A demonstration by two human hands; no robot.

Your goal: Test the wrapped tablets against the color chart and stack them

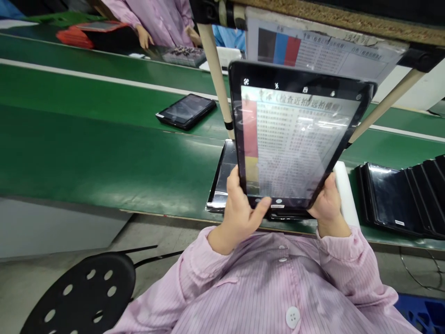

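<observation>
A black tablet [295, 144] is held up, tilted, between my two hands above the near edge of the green bench. Its screen shows a camera picture of a printed sheet with colour blocks. My left hand [239, 213] grips the lower left corner, the thumb lying over the bottom bezel. On the other side, my right hand [328, 202] is wrapped round the lower right edge, its fingers hidden behind. Beneath the held tablet, another dark tablet [220, 185] lies partly covered on the bench. The printed sheet [323, 55] hangs behind, under a shelf.
Several black tablets [392, 197] lean in a row at right, beside a white strip [347, 195]. Another tablet [187, 111] rests on the green belt [104, 93]. Shelf posts [215, 74] rise behind. A black stool [83, 292] stands lower left. A co-worker's hand [144, 37] is across the line.
</observation>
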